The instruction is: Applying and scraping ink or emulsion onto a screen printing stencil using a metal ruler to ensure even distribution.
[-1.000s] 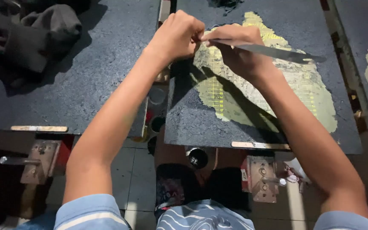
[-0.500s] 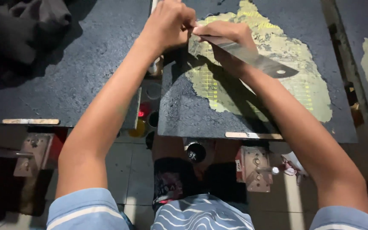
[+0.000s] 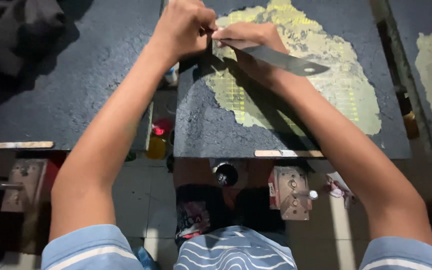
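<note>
Both hands, left [image 3: 183,27] and right [image 3: 248,36], now sit higher in view, together gripping one dark metal blade [image 3: 276,59] over one worn table [image 3: 206,130]

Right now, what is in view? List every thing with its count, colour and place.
Work boards: two full, dark grey, left and centre; part of a third at far right.
Worn patch: one, yellowish with grid lines, on the centre board.
Flat metal blade: one, dark grey, hole near its tip, above the centre board.
Dark cloth: one heap, top left.
Wooden strips: two, tan, on the boards' near edges.
Metal brackets: two, below the boards.
Small containers: yellow and red, in the gap between boards.
Left hand: grip at the blade's end.
Right hand: on the blade.
</note>
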